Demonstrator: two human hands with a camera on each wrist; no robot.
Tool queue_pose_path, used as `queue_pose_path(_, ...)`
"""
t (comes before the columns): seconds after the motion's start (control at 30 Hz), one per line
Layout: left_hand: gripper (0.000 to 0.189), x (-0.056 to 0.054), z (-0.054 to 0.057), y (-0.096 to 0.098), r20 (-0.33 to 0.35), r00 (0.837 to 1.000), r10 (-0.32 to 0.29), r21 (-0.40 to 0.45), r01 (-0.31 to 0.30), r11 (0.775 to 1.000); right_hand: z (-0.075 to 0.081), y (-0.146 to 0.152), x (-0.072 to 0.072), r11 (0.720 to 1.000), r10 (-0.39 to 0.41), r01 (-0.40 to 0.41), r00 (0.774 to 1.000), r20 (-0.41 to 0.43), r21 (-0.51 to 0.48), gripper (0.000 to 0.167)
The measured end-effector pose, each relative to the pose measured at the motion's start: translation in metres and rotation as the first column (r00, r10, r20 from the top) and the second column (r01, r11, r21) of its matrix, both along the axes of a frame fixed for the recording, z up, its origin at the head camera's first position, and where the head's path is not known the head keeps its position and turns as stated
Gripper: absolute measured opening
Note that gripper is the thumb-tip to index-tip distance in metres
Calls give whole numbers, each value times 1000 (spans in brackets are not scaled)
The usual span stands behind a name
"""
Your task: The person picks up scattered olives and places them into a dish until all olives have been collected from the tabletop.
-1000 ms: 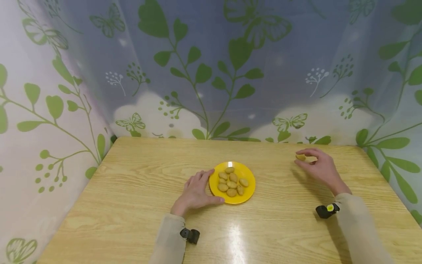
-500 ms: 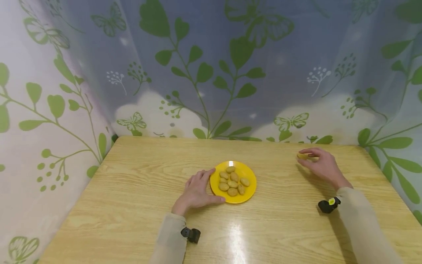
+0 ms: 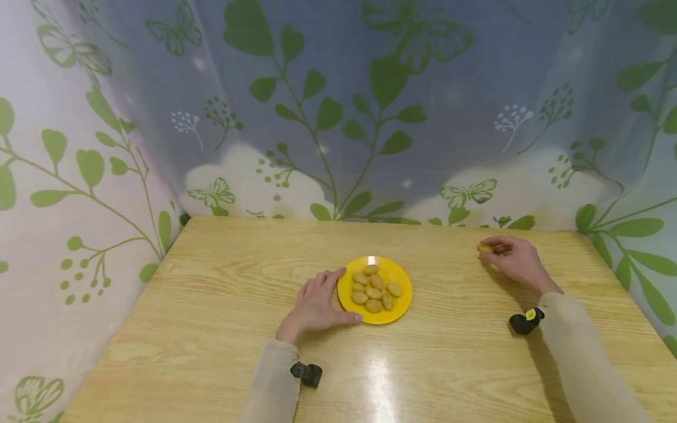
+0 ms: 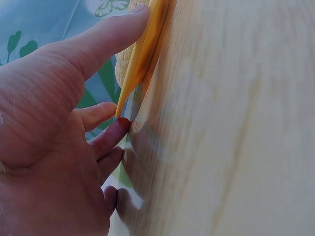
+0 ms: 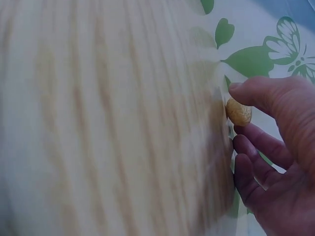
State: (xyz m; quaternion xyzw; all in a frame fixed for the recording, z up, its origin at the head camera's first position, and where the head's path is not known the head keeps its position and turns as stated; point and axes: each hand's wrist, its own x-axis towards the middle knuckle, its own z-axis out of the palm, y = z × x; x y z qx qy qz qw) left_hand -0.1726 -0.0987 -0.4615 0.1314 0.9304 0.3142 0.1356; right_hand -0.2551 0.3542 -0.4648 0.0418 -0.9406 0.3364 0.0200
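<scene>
A round yellow plate carries several tan, wrinkled walnuts. My left hand holds the plate's left side, its thumb on the near rim and its index finger on the far-left rim. In the left wrist view, the thumb lies against the plate's edge, with the other fingers beside and below it. Off to the right, near the table's back edge, my right hand has a single walnut between thumb and fingers. That walnut appears to touch the tabletop in the right wrist view.
The wooden table ends at a patterned curtain behind and on both sides. Each wrist wears a small black camera; the left camera and right camera sit at the sleeve cuffs.
My right hand has lowered slightly with the walnut towards the tabletop, and its outer fingers have drawn in. The left hand and plate have kept their place.
</scene>
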Motion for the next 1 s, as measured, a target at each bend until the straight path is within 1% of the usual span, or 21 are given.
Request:
queue_pose_path(0.27, 103, 0, 0, 0, 6, 1000, 8, 4, -8, 1000, -2, 1, -4, 1000, 2, -2, 999, 42, 5, 39)
queue_pose_path(0.6, 103, 0, 1, 0, 7, 1000, 11, 6, -11, 1000, 0, -1, -3, 1000, 25, -25, 999, 30, -6, 35)
queue_pose_path(0.77, 103, -1, 0, 0, 14, 1000, 5, -7, -5, 1000, 1, -2, -2, 1000, 28, -28, 999, 18, -2, 33)
queue_pose_path(1.0, 103, 0, 1, -1, 21, 1000, 7, 6, -7, 1000, 3, -4, 3, 999, 33, -33, 999, 26, 7, 36)
